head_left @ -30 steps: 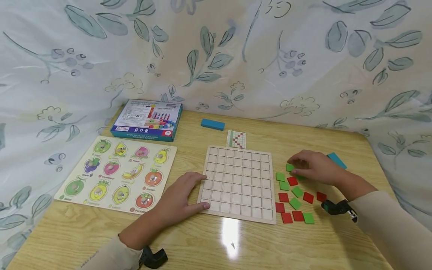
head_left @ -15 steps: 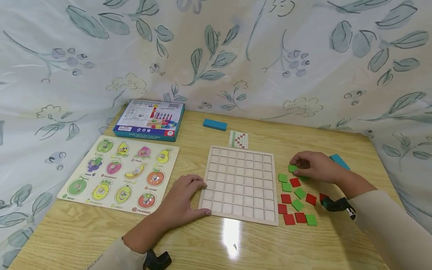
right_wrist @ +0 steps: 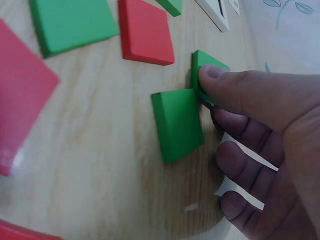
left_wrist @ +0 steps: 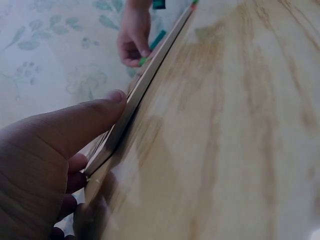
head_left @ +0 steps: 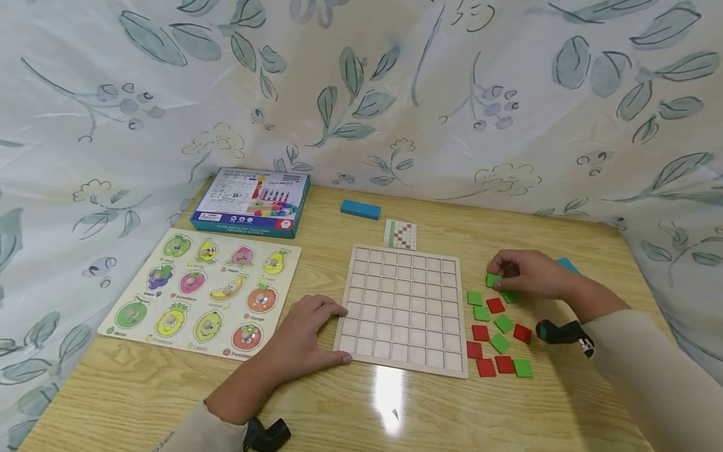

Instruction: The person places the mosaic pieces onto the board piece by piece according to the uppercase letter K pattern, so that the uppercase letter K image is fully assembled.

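With thumb and index finger, my right hand [head_left: 528, 274] pinches a square green tile [head_left: 493, 281] at the far end of the loose tiles. The right wrist view shows the thumb lying on top of this tile [right_wrist: 214, 62], right beside a second green tile [right_wrist: 179, 125] on the table. My left hand [head_left: 299, 342] rests at the left edge of a wooden grid board [head_left: 409, 371], thumb at its near corner and index finger farther up. Bare wooden squares show in the grid. In the left wrist view the thumb touches the board's side [left_wrist: 122, 120].
Several red tiles [head_left: 504, 364] and green tiles [head_left: 523, 368] lie right of the board. Behind it is a small pattern card [head_left: 400, 234] and a blue block [head_left: 361, 209]. A fruit puzzle [head_left: 198, 295] and a box [head_left: 248, 201] occupy the left. Another blue piece [head_left: 567, 266] is partly hidden behind the right arm.
The right hand stays at the same green tile, its fingers closing slightly on it. The left hand keeps its place at the board, while the head view shifts a little.
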### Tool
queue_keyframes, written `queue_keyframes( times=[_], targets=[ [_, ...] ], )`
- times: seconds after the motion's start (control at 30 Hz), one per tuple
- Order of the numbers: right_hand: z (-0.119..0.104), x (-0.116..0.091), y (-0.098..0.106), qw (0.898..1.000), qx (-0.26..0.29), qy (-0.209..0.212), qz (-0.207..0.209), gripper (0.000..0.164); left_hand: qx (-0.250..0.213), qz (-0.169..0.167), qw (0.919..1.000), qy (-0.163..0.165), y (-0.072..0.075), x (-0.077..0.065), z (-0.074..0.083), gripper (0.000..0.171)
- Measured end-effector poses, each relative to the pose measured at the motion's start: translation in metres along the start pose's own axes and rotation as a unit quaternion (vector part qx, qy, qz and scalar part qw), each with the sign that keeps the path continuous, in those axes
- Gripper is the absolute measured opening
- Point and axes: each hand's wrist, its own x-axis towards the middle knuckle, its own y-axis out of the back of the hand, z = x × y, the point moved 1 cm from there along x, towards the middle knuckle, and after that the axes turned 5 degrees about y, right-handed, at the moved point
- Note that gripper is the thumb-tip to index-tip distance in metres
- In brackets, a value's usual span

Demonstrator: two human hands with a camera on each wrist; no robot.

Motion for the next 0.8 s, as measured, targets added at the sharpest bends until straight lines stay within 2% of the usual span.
queue_keyframes(
  times=[0.27, 0.53, 0.8],
  targets=[
    [0.004, 0.009, 0.008, 0.999, 0.008, -0.015, -0.028, 0.009, -0.001, -0.003, 1.0, 0.0, 0.001, 0.0, 0.0, 0.07],
    [0.009, 0.015, 0.015, 0.997, 0.057, -0.043, -0.036, 0.014, -0.005, -0.002, 1.0, 0.002, 0.001, 0.001, 0.0, 0.069],
    [0.003, 0.023, 0.014, 0.993, 0.113, -0.03, -0.031, 0.016, -0.003, -0.004, 1.0, 0.001, 0.001, 0.001, -0.001, 0.069]
  ],
)
